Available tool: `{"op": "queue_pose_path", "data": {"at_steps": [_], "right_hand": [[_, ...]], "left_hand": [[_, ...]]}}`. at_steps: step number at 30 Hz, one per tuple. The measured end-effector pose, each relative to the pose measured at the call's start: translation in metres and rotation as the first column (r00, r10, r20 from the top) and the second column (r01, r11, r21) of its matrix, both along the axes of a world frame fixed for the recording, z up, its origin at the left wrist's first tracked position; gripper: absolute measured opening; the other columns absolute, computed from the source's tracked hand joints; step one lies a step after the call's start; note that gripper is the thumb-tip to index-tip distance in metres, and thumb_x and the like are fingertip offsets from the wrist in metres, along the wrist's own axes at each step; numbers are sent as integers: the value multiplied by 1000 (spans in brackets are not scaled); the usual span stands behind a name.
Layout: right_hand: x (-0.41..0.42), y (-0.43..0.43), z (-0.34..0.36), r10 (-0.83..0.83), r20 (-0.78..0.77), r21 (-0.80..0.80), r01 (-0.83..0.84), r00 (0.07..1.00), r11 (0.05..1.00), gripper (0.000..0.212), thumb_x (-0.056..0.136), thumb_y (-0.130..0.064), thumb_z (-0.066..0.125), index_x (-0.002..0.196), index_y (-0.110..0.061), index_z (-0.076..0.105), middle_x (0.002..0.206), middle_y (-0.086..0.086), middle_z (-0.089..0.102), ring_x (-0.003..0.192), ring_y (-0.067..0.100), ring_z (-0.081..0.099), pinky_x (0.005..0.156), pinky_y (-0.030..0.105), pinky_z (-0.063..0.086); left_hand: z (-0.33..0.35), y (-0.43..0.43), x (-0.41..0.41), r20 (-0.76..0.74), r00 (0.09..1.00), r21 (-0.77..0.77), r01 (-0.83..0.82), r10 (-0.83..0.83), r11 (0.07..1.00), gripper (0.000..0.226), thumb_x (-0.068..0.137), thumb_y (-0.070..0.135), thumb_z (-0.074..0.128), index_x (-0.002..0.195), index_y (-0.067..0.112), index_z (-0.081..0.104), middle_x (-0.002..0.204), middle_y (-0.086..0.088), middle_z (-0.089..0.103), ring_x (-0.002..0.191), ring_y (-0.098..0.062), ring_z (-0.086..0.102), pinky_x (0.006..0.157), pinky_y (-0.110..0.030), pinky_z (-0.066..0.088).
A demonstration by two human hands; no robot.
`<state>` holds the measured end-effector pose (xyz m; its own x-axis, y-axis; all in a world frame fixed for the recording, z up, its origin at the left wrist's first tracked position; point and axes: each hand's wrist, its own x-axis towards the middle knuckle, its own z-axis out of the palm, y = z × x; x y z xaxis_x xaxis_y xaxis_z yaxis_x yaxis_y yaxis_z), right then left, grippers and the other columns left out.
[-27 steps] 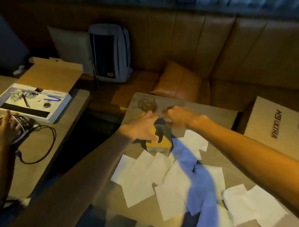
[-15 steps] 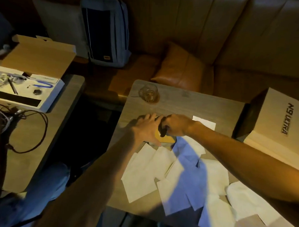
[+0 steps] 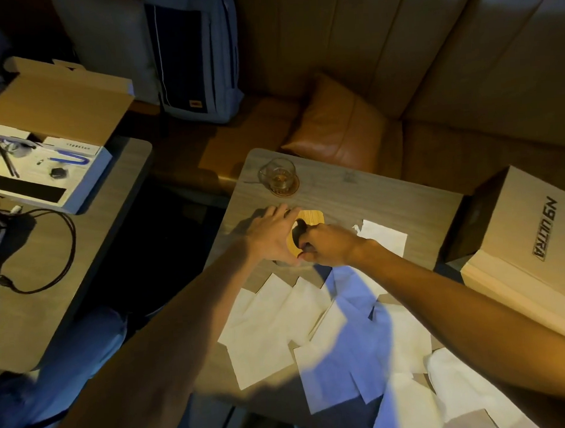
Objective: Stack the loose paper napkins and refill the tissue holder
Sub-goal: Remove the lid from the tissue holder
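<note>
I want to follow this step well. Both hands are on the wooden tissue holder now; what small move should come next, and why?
Probably lift the lid off the tissue holder. The left hand steadies its side and the right hand has fingers at the dark opening, while the napkins lie loose on the table, none inside yet.

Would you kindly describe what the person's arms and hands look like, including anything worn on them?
Both forearms are bare right up to the frame's edge: no sleeves, gloves, watch or bracelets show. The left hand and right hand appear to carry no rings, though dim light and blur hide fine detail on the fingers.
</note>
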<state>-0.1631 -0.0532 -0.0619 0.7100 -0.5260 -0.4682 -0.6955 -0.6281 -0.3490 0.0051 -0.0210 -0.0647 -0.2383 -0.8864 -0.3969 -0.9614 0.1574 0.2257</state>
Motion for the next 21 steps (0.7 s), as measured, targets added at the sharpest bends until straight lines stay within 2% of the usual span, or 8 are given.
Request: {"op": "queue_pose_path", "data": {"at_steps": [5, 10, 15, 18, 21], "right_hand": [[2, -5, -2, 18, 9, -6, -18, 1000, 1000, 26, 94, -34, 62, 111, -13, 64, 99, 6, 69, 80, 21, 60, 74, 32, 54], [9, -17, -3, 0, -4, -25, 0, 1000, 1000, 22, 93, -29, 61, 106, -13, 68, 99, 8, 71, 84, 26, 64, 79, 37, 56], [8, -25, 0, 3, 33, -59, -1, 999, 998, 24, 90, -36, 68, 105, -17, 68, 97, 4, 70, 82, 22, 62, 72, 30, 52], [3, -28, 2, 21, 29, -115, -17, 999, 993, 27, 90, -41, 66, 104, -18, 66, 95, 3, 70, 79, 23, 64, 69, 31, 53], [-11, -35, 13, 40, 72, -137, -30, 997, 990, 20, 96, -34, 61, 106, -18, 66, 101, 3, 68, 83, 24, 64, 70, 29, 51]], "left_hand": [[-2, -5, 1, -12, 1000, -7, -21, 20, 1000, 123, 64, 80, 72, 157, 22, 17, 157, -5, 29, 142, -29, 31, 106, -47, 42], [-6, -12, 1, 17, 999, -31, -31, 31, 999, 120, 67, 78, 71, 157, 20, 16, 156, -8, 30, 141, -31, 33, 106, -48, 42], [-7, -19, 0, 50, 997, -12, -55, 56, 998, 115, 67, 70, 76, 153, 18, 21, 152, -11, 33, 139, -33, 36, 107, -48, 40], [-3, -26, 2, 70, 997, 48, -27, 24, 998, 125, 63, 72, 78, 156, 18, 13, 156, -12, 27, 143, -34, 29, 112, -50, 34], [8, -37, -2, 27, 1000, 65, -3, 1, 998, 132, 61, 77, 76, 159, 21, 9, 162, -6, 18, 149, -33, 18, 116, -53, 26]]}}
